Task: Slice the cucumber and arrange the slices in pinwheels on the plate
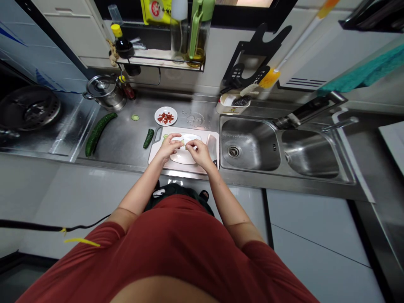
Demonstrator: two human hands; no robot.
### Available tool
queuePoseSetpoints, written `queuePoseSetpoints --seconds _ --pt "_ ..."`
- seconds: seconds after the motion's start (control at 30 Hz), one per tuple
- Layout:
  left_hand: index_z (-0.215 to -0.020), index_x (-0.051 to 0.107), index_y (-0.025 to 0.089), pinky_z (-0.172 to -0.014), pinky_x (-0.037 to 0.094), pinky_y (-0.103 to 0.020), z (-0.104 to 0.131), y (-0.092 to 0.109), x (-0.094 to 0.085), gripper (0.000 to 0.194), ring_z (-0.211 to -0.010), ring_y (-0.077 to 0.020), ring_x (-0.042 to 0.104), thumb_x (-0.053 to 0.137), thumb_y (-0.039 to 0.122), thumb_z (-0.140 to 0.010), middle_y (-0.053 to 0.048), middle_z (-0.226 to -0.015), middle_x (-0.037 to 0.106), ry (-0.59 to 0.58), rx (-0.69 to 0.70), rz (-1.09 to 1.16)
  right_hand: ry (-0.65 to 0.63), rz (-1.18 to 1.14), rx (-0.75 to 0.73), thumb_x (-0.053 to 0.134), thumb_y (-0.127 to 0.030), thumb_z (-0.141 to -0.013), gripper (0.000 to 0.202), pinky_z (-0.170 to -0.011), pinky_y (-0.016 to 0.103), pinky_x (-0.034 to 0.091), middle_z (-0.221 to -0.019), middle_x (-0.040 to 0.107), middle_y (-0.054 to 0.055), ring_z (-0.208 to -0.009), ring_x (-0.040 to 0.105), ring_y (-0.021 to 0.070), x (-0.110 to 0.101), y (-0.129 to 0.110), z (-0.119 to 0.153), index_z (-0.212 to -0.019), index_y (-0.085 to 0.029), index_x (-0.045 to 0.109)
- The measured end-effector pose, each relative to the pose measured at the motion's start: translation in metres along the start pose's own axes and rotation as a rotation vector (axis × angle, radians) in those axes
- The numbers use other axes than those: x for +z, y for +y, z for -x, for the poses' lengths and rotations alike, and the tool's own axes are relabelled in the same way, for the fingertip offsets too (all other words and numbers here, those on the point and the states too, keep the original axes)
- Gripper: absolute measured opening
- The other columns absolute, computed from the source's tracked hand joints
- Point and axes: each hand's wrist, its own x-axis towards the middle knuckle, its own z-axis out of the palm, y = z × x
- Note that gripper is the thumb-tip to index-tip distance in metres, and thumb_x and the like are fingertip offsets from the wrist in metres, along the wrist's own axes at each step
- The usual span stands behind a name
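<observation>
Over a white plate, my left hand and my right hand face each other with fingertips pinched. Between the left fingertips is a small pale-green piece, perhaps cucumber. What the right fingertips hold is too small to make out. The plate rests on a light cutting board. A knife lies at the board's right side, and bits of green cucumber show beside my left hand. Left of the board lies a cut cucumber half.
A small plate with chopped red pieces stands behind the board. Further left are a cucumber end, a whole cucumber and a lidded pot. To the right is a double sink; bottles stand on a wall rack.
</observation>
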Motion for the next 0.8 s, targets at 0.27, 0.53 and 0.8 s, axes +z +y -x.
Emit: queuePoseSetpoints --seconds 0.27,0.53,0.8 --pt "-0.108 0.054 0.022 -0.055 0.039 -0.017 -0.004 -0.004 0.002 0.05 -0.063 -0.008 0.055 0.076 0.028 -0.063 0.004 -0.073 0.061 -0.001 0.185 -0.087 0.012 -0.015 0.053 0.053 -0.035 -0.087 0.018 -0.068 0.027 0.044 -0.08 0.064 0.002 -0.079 0.057 0.0174 0.005 0.005 -0.001 -0.081 -0.021 0.063" --pt "-0.107 0.053 0.02 -0.074 0.048 -0.025 -0.01 -0.011 0.002 0.056 -0.072 -0.0101 0.062 0.079 0.02 -0.058 0.003 -0.079 0.062 -0.054 0.237 0.021 0.028 -0.028 0.071 0.054 -0.035 -0.086 0.017 -0.068 0.026 0.044 -0.077 0.063 0.001 -0.076 0.058 0.0163 0.007 0.011 -0.003 -0.079 -0.021 0.062" --pt "-0.109 0.052 0.021 -0.077 0.047 -0.025 -0.021 -0.021 0.004 0.059 -0.073 -0.0094 0.061 0.08 0.023 -0.057 0.002 -0.082 0.06 0.003 0.239 0.012 0.05 -0.09 0.169 0.056 -0.035 -0.081 0.018 -0.07 0.027 0.045 -0.075 0.065 0.001 -0.071 0.057 0.0151 0.011 0.017 -0.01 -0.076 -0.02 0.063"
